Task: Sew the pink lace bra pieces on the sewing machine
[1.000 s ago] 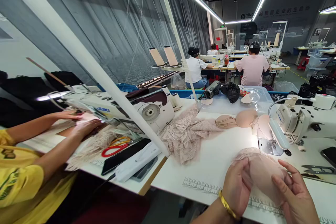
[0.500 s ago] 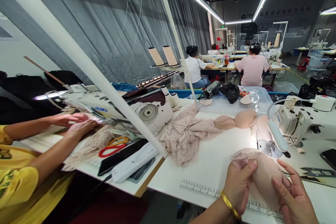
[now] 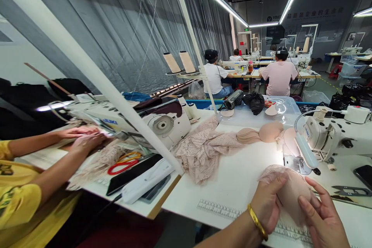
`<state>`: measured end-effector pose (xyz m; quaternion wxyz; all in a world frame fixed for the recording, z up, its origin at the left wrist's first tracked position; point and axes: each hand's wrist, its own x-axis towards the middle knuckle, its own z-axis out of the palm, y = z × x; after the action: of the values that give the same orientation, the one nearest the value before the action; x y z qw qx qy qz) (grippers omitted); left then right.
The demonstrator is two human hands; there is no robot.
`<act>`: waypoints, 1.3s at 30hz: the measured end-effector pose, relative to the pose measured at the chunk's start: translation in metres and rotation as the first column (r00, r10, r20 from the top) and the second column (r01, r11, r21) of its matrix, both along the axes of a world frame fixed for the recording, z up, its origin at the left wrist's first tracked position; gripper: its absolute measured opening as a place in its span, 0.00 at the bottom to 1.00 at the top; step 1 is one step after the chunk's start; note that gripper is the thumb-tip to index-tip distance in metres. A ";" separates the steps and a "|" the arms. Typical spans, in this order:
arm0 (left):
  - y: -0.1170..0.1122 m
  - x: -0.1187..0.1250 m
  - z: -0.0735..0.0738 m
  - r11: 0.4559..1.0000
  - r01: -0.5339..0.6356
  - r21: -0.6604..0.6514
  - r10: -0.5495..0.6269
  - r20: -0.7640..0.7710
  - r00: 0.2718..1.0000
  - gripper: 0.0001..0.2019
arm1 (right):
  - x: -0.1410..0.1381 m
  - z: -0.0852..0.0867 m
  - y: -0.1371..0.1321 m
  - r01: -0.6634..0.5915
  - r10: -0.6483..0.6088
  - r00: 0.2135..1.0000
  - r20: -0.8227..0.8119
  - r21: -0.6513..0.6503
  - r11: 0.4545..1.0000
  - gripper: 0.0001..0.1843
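Observation:
At the lower right, both my hands hold a beige padded bra cup (image 3: 293,193) with a lace edge, just above the white table (image 3: 232,186). My left hand (image 3: 266,205), with a gold bangle on its wrist, pinches the cup's left side between thumb and fingers. My right hand (image 3: 322,219) cups the right side, its fingers curled around the pad. A white sewing machine (image 3: 331,135) stands just behind the cup.
A pile of beige lace fabric (image 3: 203,149) and stacked bra cups (image 3: 261,133) lie on the table. A person in a yellow shirt (image 3: 17,201) sews at the left machine (image 3: 145,118). Red-handled scissors (image 3: 122,166), thread snips (image 3: 350,191) and a phone (image 3: 363,172) lie nearby. Other workers sit further back.
My left thumb has slid up over the cup's top edge and the cup has turned slightly between my hands. The person on the left keeps feeding fabric.

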<state>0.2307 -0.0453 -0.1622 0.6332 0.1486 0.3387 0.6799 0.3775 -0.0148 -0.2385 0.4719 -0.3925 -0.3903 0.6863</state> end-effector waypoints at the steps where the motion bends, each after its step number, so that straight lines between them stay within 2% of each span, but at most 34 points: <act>1: 0.001 0.000 0.000 1.000 0.020 -0.002 -0.020 -0.006 1.000 0.22 | -0.001 0.000 0.000 -0.007 0.007 1.000 0.004 0.010 1.000 0.43; 5: 0.005 -0.005 0.005 1.000 0.026 -0.014 -0.026 0.020 0.999 0.21 | -0.002 0.002 -0.009 -0.070 0.063 0.995 0.074 0.096 0.993 0.44; 7: 0.006 -0.013 0.012 1.000 0.006 -0.017 -0.005 0.026 1.000 0.20 | 0.003 0.002 -0.013 -0.138 0.115 0.982 0.147 0.160 0.977 0.45; 8: 0.005 -0.019 0.017 0.999 0.032 -0.001 -0.032 -0.001 0.999 0.19 | 0.008 0.003 -0.012 -0.166 0.128 0.972 0.195 0.192 0.967 0.46; 9: 0.004 -0.026 0.022 0.995 0.095 0.036 -0.093 -0.054 0.994 0.20 | 0.013 0.004 -0.009 -0.182 0.122 0.960 0.252 0.233 0.955 0.45; 10: 0.003 -0.034 0.027 0.974 0.209 0.085 -0.194 -0.151 0.969 0.20 | 0.020 0.006 -0.004 -0.199 0.099 0.943 0.317 0.300 0.933 0.41; 11: 0.002 -0.042 0.032 0.922 0.365 0.131 -0.315 -0.297 0.901 0.20 | 0.027 0.009 0.005 -0.237 0.070 0.920 0.387 0.404 0.884 0.36; 12: 0.002 -0.049 0.036 0.826 0.541 0.154 -0.414 -0.484 0.771 0.19 | 0.034 0.014 0.017 -0.284 0.018 0.890 0.455 0.524 0.803 0.28; 13: 0.003 -0.055 0.038 0.696 0.704 0.140 -0.444 -0.687 0.575 0.17 | 0.040 0.020 0.030 -0.392 -0.020 0.850 0.527 0.656 0.645 0.20; 14: 0.006 -0.059 0.038 0.566 0.820 0.083 -0.372 -0.862 0.344 0.12 | 0.044 0.026 0.044 -0.519 -0.058 0.803 0.593 0.745 0.420 0.13; 15: 0.011 -0.062 0.037 0.471 0.882 0.001 -0.215 -0.970 0.115 0.07 | 0.047 0.033 0.059 -0.603 -0.145 0.755 0.639 0.765 0.226 0.12; 16: 0.017 -0.063 0.034 0.424 0.903 -0.078 -0.025 -0.997 -0.075 0.02 | 0.047 0.039 0.073 -0.691 -0.241 0.684 0.688 0.718 0.086 0.12; 17: 0.025 -0.062 0.029 0.422 0.897 -0.132 0.147 -0.966 -0.211 0.03 | 0.046 0.043 0.084 -0.742 -0.338 0.638 0.692 0.670 -0.030 0.13; 18: 0.034 -0.061 0.024 0.441 0.881 -0.172 0.263 -0.914 -0.310 0.05 | 0.044 0.045 0.094 -0.760 -0.421 0.621 0.662 0.640 -0.114 0.14; 19: 0.044 -0.059 0.019 0.459 0.864 -0.205 0.322 -0.868 -0.377 0.06 | 0.042 0.046 0.101 -0.781 -0.478 0.592 0.649 0.608 -0.142 0.16; 20: 0.054 -0.057 0.014 0.463 0.855 -0.235 0.341 -0.843 -0.416 0.06 | 0.039 0.045 0.106 -0.794 -0.514 0.566 0.645 0.595 -0.128 0.18; 22: 0.070 -0.054 0.006 0.439 0.852 -0.285 0.318 -0.838 -0.444 0.04 | 0.038 0.041 0.110 -0.808 -0.517 0.516 0.683 0.589 -0.029 0.21; 24: 0.077 -0.052 0.003 0.448 0.844 -0.293 0.278 -0.852 -0.443 0.03 | 0.042 0.037 0.109 -0.810 -0.468 0.496 0.731 0.584 0.053 0.24; 27: 0.073 -0.048 0.001 0.544 0.794 -0.271 0.224 -0.865 -0.449 0.04 | 0.049 0.037 0.106 -0.831 -0.388 0.480 0.787 0.549 0.086 0.24; 32: 0.060 -0.033 -0.004 0.643 0.716 -0.272 0.134 -0.880 -0.455 0.06 | 0.052 0.036 0.106 -0.872 -0.313 0.346 0.885 0.426 0.240 0.24; 36: 0.059 -0.025 -0.008 0.702 0.673 -0.233 0.125 -0.890 -0.438 0.08 | 0.051 0.032 0.108 -0.851 -0.376 0.318 0.870 0.437 0.292 0.24; 39: 0.060 -0.022 -0.010 0.715 0.666 -0.213 0.131 -0.895 -0.427 0.07 | 0.050 0.033 0.109 -0.844 -0.410 0.324 0.853 0.456 0.282 0.22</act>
<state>0.2084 0.0145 -0.1723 0.1852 0.8657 0.4520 0.1092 0.4280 0.0939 -0.2051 0.1547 -0.2646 -0.9506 0.0487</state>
